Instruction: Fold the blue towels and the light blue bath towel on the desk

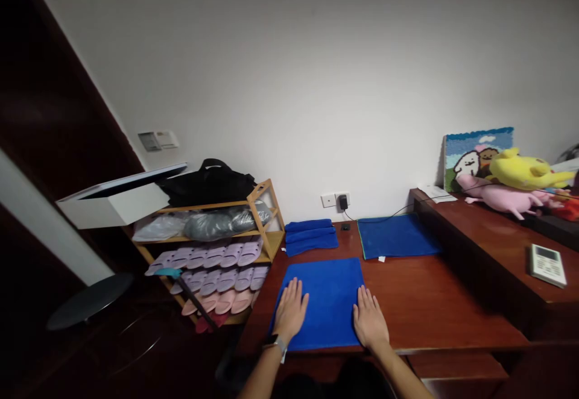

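A blue cloth lies spread flat on the brown wooden desk, close to its front edge. My left hand rests palm down on the cloth's left side, fingers stretched out. Over the right border of the same cloth lies my right hand, also flat with straight fingers. Behind them, a folded blue cloth sits at the back left of the desk. Another flat blue cloth with a small white tag is at the back right.
A wooden shoe rack with several slippers stands left of the desk, a black bag on top. On the raised right section are plush toys and a calculator. A black plug sits in the wall socket, its cable running right.
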Action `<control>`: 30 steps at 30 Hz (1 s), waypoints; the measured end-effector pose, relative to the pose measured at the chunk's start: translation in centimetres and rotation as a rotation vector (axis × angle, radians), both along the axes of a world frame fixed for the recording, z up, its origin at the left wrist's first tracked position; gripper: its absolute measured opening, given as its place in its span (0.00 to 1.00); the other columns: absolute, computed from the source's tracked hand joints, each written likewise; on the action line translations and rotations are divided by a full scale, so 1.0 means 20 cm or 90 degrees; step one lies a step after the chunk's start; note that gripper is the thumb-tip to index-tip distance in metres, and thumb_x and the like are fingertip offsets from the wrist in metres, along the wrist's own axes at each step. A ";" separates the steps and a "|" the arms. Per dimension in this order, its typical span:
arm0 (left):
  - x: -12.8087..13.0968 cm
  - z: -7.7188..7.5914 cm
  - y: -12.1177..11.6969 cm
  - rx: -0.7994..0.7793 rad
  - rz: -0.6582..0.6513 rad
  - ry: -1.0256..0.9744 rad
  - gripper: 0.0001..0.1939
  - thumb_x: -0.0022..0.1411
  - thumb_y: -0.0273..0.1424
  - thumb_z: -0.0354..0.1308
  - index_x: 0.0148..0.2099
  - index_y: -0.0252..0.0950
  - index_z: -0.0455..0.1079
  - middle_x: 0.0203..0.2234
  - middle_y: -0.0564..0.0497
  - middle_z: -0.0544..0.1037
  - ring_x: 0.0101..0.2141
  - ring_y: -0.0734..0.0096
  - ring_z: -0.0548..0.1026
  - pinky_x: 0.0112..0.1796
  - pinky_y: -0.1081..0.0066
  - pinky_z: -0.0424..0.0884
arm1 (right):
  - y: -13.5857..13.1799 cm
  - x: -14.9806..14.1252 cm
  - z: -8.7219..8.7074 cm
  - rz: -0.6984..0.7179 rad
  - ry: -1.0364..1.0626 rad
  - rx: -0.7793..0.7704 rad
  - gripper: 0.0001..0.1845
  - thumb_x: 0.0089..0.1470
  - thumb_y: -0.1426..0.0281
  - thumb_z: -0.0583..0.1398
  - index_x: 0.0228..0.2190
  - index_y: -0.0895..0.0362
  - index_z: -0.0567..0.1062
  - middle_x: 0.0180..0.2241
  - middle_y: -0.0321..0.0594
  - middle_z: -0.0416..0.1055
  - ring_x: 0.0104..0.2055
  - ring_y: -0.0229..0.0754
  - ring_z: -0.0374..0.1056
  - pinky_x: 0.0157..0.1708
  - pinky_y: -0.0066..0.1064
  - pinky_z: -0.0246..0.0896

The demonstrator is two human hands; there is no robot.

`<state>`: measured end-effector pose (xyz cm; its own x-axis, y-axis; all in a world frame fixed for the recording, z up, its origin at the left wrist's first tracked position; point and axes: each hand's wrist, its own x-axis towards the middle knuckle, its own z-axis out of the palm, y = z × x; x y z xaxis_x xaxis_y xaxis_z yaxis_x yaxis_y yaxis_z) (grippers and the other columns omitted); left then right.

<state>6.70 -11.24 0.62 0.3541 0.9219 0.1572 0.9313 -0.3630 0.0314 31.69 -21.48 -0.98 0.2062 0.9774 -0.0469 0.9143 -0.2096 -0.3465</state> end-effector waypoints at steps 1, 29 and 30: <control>0.12 0.01 -0.04 -0.002 -0.038 -0.014 0.38 0.75 0.49 0.28 0.74 0.31 0.51 0.73 0.42 0.51 0.71 0.59 0.48 0.69 0.55 0.48 | 0.00 0.00 0.01 0.000 0.004 0.001 0.36 0.67 0.63 0.38 0.70 0.67 0.47 0.73 0.44 0.40 0.75 0.44 0.35 0.72 0.39 0.29; -0.35 -0.22 -0.21 0.025 0.031 -0.101 0.37 0.74 0.50 0.35 0.73 0.30 0.54 0.71 0.41 0.56 0.70 0.59 0.52 0.68 0.56 0.51 | -0.14 -0.05 -0.14 -0.020 -0.125 -0.023 0.37 0.67 0.60 0.35 0.70 0.66 0.47 0.73 0.43 0.41 0.75 0.49 0.38 0.71 0.45 0.37; -0.35 -0.22 -0.20 0.031 0.033 -0.101 0.37 0.74 0.50 0.35 0.73 0.30 0.54 0.71 0.41 0.56 0.70 0.59 0.53 0.68 0.56 0.51 | -0.16 -0.05 -0.16 -0.017 -0.125 -0.011 0.37 0.67 0.59 0.36 0.70 0.66 0.47 0.73 0.44 0.42 0.75 0.49 0.39 0.71 0.45 0.37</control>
